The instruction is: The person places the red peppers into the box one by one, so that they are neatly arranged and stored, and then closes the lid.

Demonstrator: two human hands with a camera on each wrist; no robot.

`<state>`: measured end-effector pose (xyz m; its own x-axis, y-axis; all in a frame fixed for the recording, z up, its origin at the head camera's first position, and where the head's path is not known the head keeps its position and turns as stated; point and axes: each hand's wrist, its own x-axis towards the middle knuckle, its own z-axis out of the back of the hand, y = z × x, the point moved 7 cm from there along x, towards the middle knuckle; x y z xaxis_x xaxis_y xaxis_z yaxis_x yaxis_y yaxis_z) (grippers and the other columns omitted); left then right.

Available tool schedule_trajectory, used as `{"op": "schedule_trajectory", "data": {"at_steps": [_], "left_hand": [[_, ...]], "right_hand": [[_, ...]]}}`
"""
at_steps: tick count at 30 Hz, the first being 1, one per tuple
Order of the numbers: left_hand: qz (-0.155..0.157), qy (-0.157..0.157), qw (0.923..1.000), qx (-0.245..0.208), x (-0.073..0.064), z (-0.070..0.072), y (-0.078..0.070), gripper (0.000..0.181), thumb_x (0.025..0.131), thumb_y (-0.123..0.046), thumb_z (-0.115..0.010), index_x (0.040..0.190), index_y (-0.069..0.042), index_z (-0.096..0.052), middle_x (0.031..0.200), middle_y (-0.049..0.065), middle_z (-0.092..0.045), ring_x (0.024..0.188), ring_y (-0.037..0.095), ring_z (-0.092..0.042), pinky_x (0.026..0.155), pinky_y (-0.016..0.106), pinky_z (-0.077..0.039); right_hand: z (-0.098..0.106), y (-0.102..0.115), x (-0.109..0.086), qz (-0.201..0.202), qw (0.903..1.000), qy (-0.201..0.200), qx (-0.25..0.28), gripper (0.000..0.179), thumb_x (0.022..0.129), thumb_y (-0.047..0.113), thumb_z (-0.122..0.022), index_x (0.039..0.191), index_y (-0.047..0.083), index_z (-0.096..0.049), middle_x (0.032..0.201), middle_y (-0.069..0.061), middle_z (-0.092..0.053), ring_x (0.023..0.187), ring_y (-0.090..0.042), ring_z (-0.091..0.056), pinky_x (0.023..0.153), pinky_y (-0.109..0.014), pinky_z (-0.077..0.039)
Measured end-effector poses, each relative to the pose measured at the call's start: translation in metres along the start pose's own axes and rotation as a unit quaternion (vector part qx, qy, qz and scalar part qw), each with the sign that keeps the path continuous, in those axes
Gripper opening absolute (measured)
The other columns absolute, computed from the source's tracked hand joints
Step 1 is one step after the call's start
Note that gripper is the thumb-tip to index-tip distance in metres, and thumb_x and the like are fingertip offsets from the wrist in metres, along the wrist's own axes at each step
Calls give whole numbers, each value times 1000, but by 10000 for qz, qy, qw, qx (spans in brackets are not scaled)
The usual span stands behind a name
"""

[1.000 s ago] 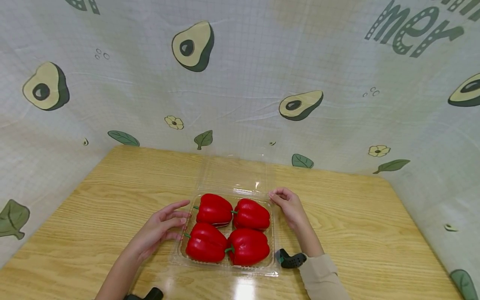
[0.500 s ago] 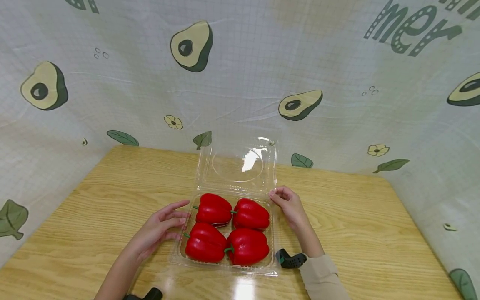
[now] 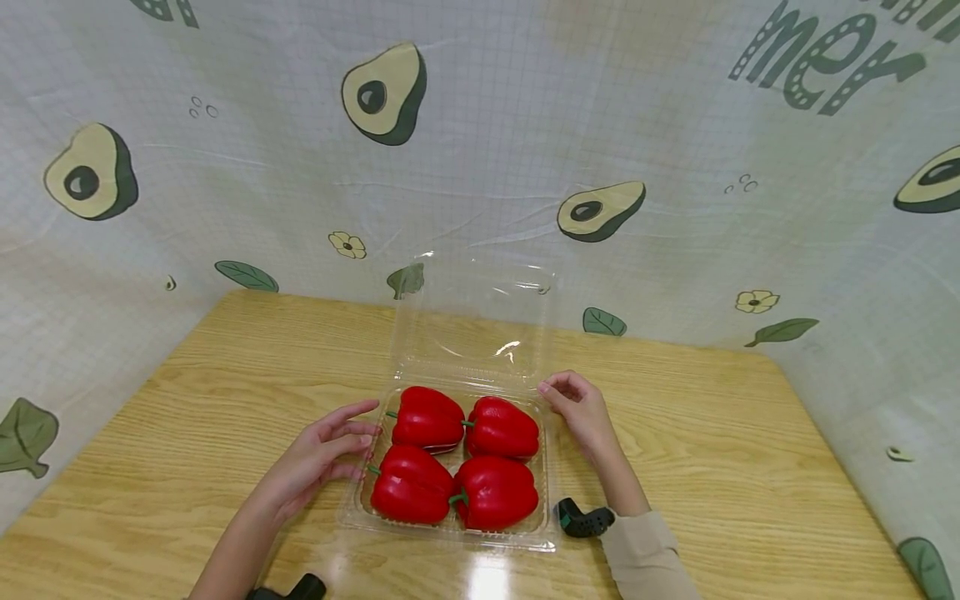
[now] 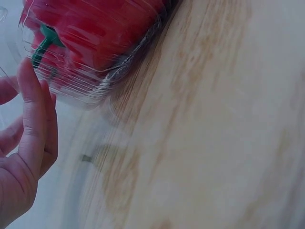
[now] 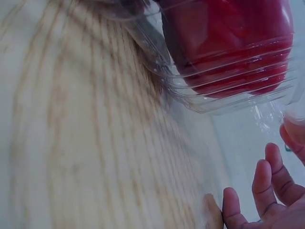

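Observation:
In the head view, a clear plastic clamshell container (image 3: 550, 500) lies on the table with its lid (image 3: 472, 321) raised at the back. Several red bell peppers (image 3: 497, 493) with green stems fill its base in two rows. My left hand (image 3: 318, 460) rests against the left side, fingers fairly straight; in the left wrist view a fingertip touches the ribbed wall. At the back right corner, beside the hinge, my right hand (image 3: 581, 410) pinches the edge between thumb and index finger. Its other fingers hang loose in the right wrist view, below the container.
The wooden table (image 3: 712, 450) extends to both sides of the container. A white cloth (image 3: 480, 150) printed with avocados and leaves stands behind and at the sides. Black wrist devices (image 3: 585, 518) show near both forearms.
The lid has swung up, its top edge now higher against the cloth than a second ago. Both hands, the base and the bell peppers have stayed nearly still.

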<state>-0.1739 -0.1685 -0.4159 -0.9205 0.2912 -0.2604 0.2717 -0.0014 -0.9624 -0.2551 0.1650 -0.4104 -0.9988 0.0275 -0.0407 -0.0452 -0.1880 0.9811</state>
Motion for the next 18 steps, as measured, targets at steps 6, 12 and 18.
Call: {"op": "schedule_trajectory", "data": {"at_steps": [6,12,18], "left_hand": [[-49,20,10000,11,-1,0,0,60,91,-17,-58,144,-7,-31,112,1,-59,90,16,-60,70,28,-55],[-34,5,10000,46,1,0,1,61,91,-19,-59,144,-7,-31,112,1,-59,90,16,-60,71,28,-55],[-13,-23,10000,58,0,0,0,60,91,-18,-58,144,-7,-31,112,1,-59,90,16,-60,71,29,-55]], "right_hand": [[2,3,-1,238,9987,-45,-459,22,85,16,-67,94,-3,-61,83,3,-58,80,-9,-52,70,-21,-46],[5,11,-4,619,9922,-85,-1078,18,85,21,-68,91,4,-64,88,-4,-61,86,-15,-53,80,-28,-42],[8,17,-6,931,9854,-21,-1423,16,84,23,-69,86,7,-64,87,-5,-63,83,-11,-54,76,-25,-46]]}}
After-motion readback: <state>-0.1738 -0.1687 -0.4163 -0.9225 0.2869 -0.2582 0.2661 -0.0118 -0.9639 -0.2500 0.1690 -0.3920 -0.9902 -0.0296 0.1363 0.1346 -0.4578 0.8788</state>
